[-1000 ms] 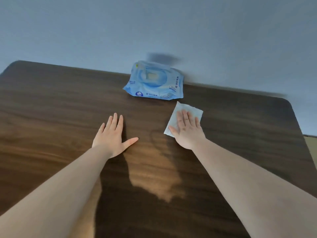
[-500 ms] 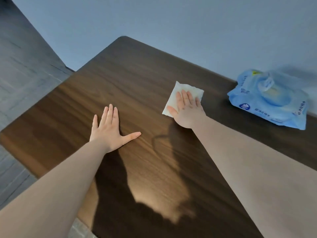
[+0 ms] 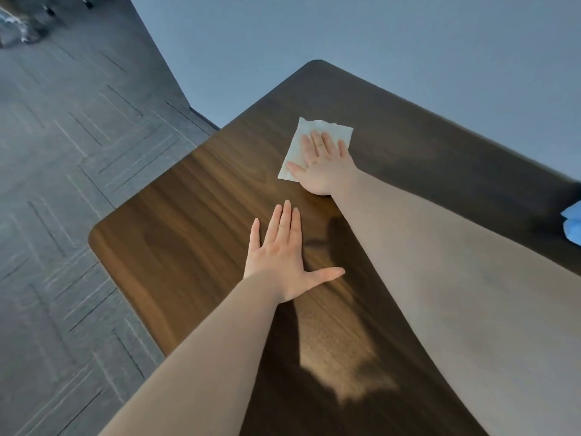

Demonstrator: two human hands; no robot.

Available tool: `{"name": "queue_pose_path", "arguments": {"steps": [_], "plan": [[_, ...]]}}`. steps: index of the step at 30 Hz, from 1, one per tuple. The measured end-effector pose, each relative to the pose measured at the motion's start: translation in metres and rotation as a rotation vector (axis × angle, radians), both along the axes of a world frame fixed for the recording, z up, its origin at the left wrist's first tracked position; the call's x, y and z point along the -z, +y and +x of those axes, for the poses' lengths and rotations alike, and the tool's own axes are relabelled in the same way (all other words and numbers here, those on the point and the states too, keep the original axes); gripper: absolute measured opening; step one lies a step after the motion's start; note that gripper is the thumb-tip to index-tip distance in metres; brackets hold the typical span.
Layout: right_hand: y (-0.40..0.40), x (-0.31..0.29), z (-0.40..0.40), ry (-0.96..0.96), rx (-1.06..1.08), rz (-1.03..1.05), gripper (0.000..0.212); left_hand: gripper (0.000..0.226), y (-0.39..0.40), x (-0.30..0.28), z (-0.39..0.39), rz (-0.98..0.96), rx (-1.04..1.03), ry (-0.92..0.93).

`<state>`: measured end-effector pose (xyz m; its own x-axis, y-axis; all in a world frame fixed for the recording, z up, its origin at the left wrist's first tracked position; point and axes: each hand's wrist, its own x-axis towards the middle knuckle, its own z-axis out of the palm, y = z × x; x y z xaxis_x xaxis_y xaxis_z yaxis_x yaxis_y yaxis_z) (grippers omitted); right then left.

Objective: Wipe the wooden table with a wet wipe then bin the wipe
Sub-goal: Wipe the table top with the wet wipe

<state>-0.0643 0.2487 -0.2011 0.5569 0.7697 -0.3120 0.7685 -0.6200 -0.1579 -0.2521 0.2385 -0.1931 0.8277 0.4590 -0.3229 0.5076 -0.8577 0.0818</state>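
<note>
No text, label, brand, number or sign can be read. Only a plain corner of the blue pack (image 3: 572,226) is seen at the right edge, and no print is shown on it.

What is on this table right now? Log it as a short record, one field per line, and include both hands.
surface: dark wooden table, against a blue-grey wall
wipe: white wet wipe spread flat on the table
right hand: flat, fingers spread, pressing on the wipe
left hand: flat on bare wood, palm down, holding nothing
pack: blue wipe pack, only a corner visible at the right edge
floor: grey patterned flooring to the left
bin: not in view
</note>
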Motion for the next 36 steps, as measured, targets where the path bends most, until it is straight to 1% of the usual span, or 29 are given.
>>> {"name": "queue_pose_path", "arguments": {"steps": [3, 7, 11, 14, 18, 21, 24, 27, 30, 34, 36], "plan": [[0.006, 0.0, -0.002, -0.002, -0.03, 0.011, 0.07, 0.12, 0.0, 0.0, 0.001, -0.001, 0.004, 0.002], [-0.01, 0.002, -0.004, -0.015, -0.051, 0.012, 0.071, 0.121, 0.0, 0.0, 0.0, -0.009, -0.002, 0.023], [-0.044, 0.001, -0.014, 0.028, 0.016, -0.005, 0.07, 0.123, 0.0, -0.003, 0.0, -0.008, -0.002, 0.039], [-0.086, 0.0, -0.023, 0.029, 0.084, 0.003, 0.07, 0.128, 0.0, -0.007, 0.0, -0.012, -0.004, 0.106], [-0.176, -0.006, -0.035, 0.078, 0.229, -0.032, 0.071, 0.126, -0.005, -0.017, 0.002, 0.021, 0.023, 0.244], [-0.261, -0.007, -0.037, 0.103, 0.376, -0.073, 0.071, 0.109, -0.023, -0.027, 0.006, 0.075, 0.152, 0.315], [-0.344, -0.008, -0.037, 0.1, 0.515, -0.112, 0.072, 0.1, -0.066, -0.036, 0.016, 0.081, 0.324, 0.266], [-0.419, -0.01, -0.046, 0.1, 0.665, -0.125, 0.073, 0.1, -0.124, -0.037, 0.035, 0.025, 0.424, 0.173], [-0.493, -0.013, -0.059, 0.099, 0.819, -0.127, 0.072, 0.102, -0.185, -0.034, 0.052, -0.021, 0.541, 0.121], [-0.588, -0.013, -0.074, 0.095, 1.013, -0.123, 0.072, 0.105, -0.256, -0.031, 0.067, -0.03, 0.674, 0.1], [-0.629, -0.013, -0.08, 0.094, 1.104, -0.12, 0.072, 0.108, -0.285, -0.028, 0.076, -0.022, 0.719, 0.127]]}}
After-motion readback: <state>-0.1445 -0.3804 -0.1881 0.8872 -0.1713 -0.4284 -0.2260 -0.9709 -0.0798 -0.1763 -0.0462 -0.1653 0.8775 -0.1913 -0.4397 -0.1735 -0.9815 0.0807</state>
